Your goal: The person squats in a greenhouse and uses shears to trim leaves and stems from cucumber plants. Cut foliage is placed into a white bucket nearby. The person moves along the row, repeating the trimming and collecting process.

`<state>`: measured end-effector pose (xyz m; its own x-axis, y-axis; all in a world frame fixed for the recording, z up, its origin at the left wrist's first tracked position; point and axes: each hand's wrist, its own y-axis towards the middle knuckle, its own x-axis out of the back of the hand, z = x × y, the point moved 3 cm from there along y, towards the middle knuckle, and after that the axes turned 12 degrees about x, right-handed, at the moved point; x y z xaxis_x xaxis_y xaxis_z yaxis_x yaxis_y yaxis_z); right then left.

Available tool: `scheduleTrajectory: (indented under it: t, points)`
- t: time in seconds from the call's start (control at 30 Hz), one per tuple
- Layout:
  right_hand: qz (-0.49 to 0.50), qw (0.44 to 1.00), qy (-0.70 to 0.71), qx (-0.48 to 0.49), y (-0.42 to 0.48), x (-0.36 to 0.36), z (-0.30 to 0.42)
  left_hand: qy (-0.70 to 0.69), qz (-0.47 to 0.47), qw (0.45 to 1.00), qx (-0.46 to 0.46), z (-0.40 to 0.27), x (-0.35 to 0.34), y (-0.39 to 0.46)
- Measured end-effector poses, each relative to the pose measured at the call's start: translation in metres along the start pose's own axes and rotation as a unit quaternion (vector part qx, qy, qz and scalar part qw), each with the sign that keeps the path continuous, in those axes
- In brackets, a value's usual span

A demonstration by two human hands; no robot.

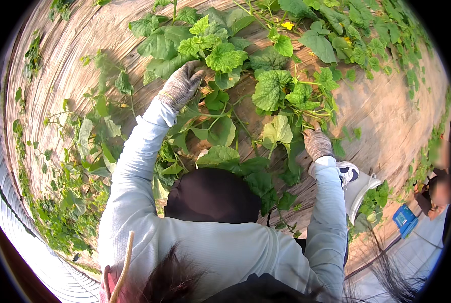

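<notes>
Both my hands wear knitted, grey-brown gloves and reach into a leafy cucurbit vine [225,60] spread over the ground. At the upper left of the plant, my left hand [184,84] has its fingers curled at the edge of broad green leaves; whether they grip anything is hidden. My right hand [318,144] is closed around the lower end of a bunch of vine stems [316,113], whose leaves fan out above it. A pale yellow-green leaf [277,131] stands just left of that hand. Tendrils and thin stems run between the two hands.
A white bucket [356,200] with leaves at its mouth stands beside a white sneaker [347,173] near my right forearm. A blue container [405,219] and another person [437,193] are at the far right. More vines with yellow flowers [287,25] cover the upper right.
</notes>
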<state>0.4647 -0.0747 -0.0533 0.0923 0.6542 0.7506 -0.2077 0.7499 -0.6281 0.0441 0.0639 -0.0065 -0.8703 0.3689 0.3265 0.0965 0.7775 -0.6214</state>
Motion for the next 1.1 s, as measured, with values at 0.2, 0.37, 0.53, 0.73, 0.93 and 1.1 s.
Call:
scheduleTrajectory:
  t: [0.2, 0.37, 0.53, 0.73, 0.93, 1.1]
  points:
    - [-0.025, 1.0, 0.005, -0.012, 0.015, -0.017, -0.017, 0.056, -0.016, 0.998, -0.017, -0.006, -0.015, 0.05]
    - [-0.048, 0.999, 0.019, 0.001, -0.003, -0.032, -0.017, 0.118, -0.058, 0.99, -0.05, -0.01, -0.023, 0.064]
    - [0.029, 0.997, 0.07, -0.013, -0.018, -0.032, 0.013, 0.181, 0.033, 0.982, -0.046, -0.03, -0.042, 0.042]
    - [-0.019, 0.997, 0.08, -0.002, -0.03, -0.047, 0.021, 0.151, -0.007, 0.986, -0.07, -0.052, -0.045, 0.05]
    - [-0.012, 0.997, 0.069, -0.026, -0.028, -0.045, 0.024, 0.18, -0.024, 0.978, -0.098, -0.061, -0.042, 0.087]
    - [-0.042, 0.998, 0.047, -0.025, -0.032, -0.049, 0.027, 0.222, -0.005, 0.961, -0.162, -0.075, -0.049, 0.088]
